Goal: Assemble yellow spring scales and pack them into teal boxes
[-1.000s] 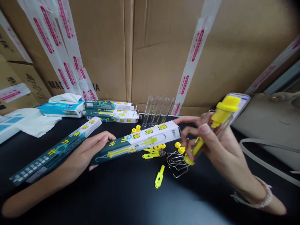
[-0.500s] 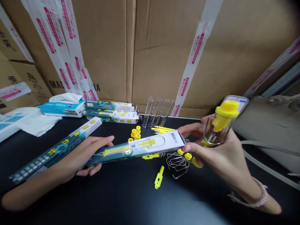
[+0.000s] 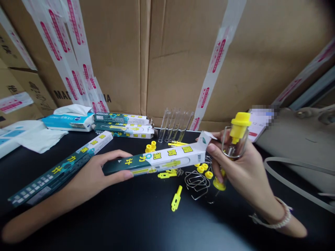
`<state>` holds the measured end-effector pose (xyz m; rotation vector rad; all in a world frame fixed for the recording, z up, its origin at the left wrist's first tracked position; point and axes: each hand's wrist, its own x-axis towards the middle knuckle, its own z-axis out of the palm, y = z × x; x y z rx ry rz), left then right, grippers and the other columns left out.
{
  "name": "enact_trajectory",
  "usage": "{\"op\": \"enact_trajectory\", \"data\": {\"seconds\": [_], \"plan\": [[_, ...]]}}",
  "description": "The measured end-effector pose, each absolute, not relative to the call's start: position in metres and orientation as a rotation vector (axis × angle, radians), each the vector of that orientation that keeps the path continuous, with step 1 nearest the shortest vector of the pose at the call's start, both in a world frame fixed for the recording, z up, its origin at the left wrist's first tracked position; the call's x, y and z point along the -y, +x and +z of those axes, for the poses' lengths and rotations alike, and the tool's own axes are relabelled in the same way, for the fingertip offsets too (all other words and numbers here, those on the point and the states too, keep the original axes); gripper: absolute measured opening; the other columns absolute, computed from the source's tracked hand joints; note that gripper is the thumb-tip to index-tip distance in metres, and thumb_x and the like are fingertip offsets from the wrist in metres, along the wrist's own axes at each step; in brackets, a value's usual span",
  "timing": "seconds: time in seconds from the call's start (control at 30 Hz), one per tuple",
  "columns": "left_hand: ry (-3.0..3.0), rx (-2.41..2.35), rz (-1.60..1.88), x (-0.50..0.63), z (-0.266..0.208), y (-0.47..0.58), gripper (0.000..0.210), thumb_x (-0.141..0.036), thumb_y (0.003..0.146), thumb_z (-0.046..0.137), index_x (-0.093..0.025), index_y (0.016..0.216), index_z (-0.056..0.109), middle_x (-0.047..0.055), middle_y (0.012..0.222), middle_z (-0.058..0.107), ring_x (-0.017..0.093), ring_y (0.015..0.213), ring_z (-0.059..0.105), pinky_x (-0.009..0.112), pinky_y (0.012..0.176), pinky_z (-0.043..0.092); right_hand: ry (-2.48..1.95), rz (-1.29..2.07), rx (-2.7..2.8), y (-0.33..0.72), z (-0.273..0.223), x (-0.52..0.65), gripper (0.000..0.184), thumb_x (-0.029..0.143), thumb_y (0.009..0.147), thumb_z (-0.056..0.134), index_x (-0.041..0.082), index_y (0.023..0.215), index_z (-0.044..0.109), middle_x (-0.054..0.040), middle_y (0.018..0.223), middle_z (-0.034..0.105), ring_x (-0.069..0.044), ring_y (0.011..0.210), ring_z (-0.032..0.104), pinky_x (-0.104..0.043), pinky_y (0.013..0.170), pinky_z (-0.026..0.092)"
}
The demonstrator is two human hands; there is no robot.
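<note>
My left hand (image 3: 112, 170) is closed around the lower end of a long, narrow green-and-white carton (image 3: 167, 158), printed with a spring scale. The carton slants across the middle, its end flap standing up at the right. My right hand (image 3: 240, 170) grips a tubular spring scale (image 3: 238, 134) with a yellow cap, clear tube and wire loop, held upright with its yellow lower end below the palm. The thumb and fingertips of that hand also touch the carton's open flap. A second carton (image 3: 65, 167) lies on the black table under my left forearm.
Clear tubes (image 3: 172, 125) stand at the back beside stacked cartons (image 3: 123, 125). Yellow caps (image 3: 150, 146), bent wire loops (image 3: 197, 183) and a yellow plastic piece (image 3: 177, 198) lie on the table. Tissue packs (image 3: 69, 118) are at left, a phone (image 3: 258, 122) and grey bag (image 3: 295, 139) at right.
The carton has rolled so another printed face shows, and its end flap now stands open at my right fingertips. The right hand with the spring scale has shifted slightly left.
</note>
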<state>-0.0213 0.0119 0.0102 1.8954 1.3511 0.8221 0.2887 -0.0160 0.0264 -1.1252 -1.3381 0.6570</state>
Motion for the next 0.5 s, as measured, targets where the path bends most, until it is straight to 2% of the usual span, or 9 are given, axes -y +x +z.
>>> {"op": "enact_trajectory", "data": {"seconds": [0.07,0.2,0.23,0.3,0.37,0.43,0.5], "plan": [[2.056,-1.336,0.863,-0.0114,0.0097,-0.0226,0.040,-0.056,0.072,0.084,-0.028,0.100,0.076,0.003,0.103,0.077,0.030,0.099,0.067,0.036,0.094,0.049,-1.129,0.658,1.323,0.2883,0.0264,0.0150,0.040,0.052,0.081,0.079,0.026,0.084,0.049,-0.0036,0.096,0.075,-0.004,0.027,0.045,-0.019,0.020,0.035],[2.203,-1.310,0.914,-0.0103,0.0091,-0.0240,0.041,-0.054,0.074,0.084,-0.027,0.103,0.075,0.005,0.108,0.075,0.029,0.103,0.066,0.035,0.095,0.049,-1.164,0.674,1.307,0.2879,0.0283,0.0152,0.043,0.054,0.079,0.080,0.026,0.081,0.047,-0.0041,0.092,0.075,-0.006,0.027,0.046,-0.021,0.020,0.035],[2.153,-1.336,0.919,-0.0100,0.0093,-0.0237,0.042,-0.055,0.075,0.083,-0.027,0.104,0.074,0.004,0.105,0.075,0.028,0.098,0.067,0.034,0.089,0.052,-1.183,0.670,1.310,0.2882,0.0285,0.0153,0.044,0.055,0.077,0.081,0.026,0.082,0.048,-0.0044,0.091,0.075,-0.006,0.026,0.046,-0.022,0.020,0.034],[1.946,-1.369,0.877,-0.0101,0.0096,-0.0229,0.043,-0.060,0.081,0.075,-0.025,0.107,0.073,0.003,0.087,0.073,0.022,0.075,0.068,0.027,0.063,0.054,-1.209,0.648,1.318,0.2890,0.0283,0.0157,0.045,0.055,0.077,0.081,0.025,0.082,0.048,-0.0037,0.086,0.075,-0.006,0.024,0.045,-0.022,0.021,0.033],[1.726,-1.331,0.811,-0.0116,0.0089,-0.0226,0.046,-0.063,0.089,0.061,-0.022,0.108,0.070,0.002,0.070,0.069,0.016,0.052,0.060,0.021,0.040,0.043,-1.202,0.634,1.328,0.2891,0.0279,0.0162,0.044,0.054,0.081,0.078,0.025,0.080,0.046,-0.0033,0.083,0.076,-0.006,0.023,0.044,-0.022,0.022,0.031],[1.613,-1.251,0.759,-0.0140,0.0069,-0.0233,0.051,-0.066,0.092,0.055,-0.019,0.104,0.069,0.002,0.065,0.068,0.014,0.043,0.055,0.019,0.033,0.035,-1.182,0.642,1.330,0.2881,0.0276,0.0171,0.043,0.053,0.083,0.077,0.025,0.079,0.044,-0.0048,0.090,0.077,-0.006,0.023,0.044,-0.022,0.022,0.030],[1.590,-1.214,0.723,-0.0160,0.0038,-0.0245,0.052,-0.067,0.091,0.057,-0.018,0.103,0.069,0.004,0.067,0.070,0.014,0.044,0.057,0.018,0.032,0.036,-1.169,0.665,1.324,0.2868,0.0272,0.0178,0.041,0.052,0.082,0.079,0.025,0.081,0.048,-0.0063,0.099,0.077,-0.006,0.023,0.045,-0.022,0.020,0.028]]}}
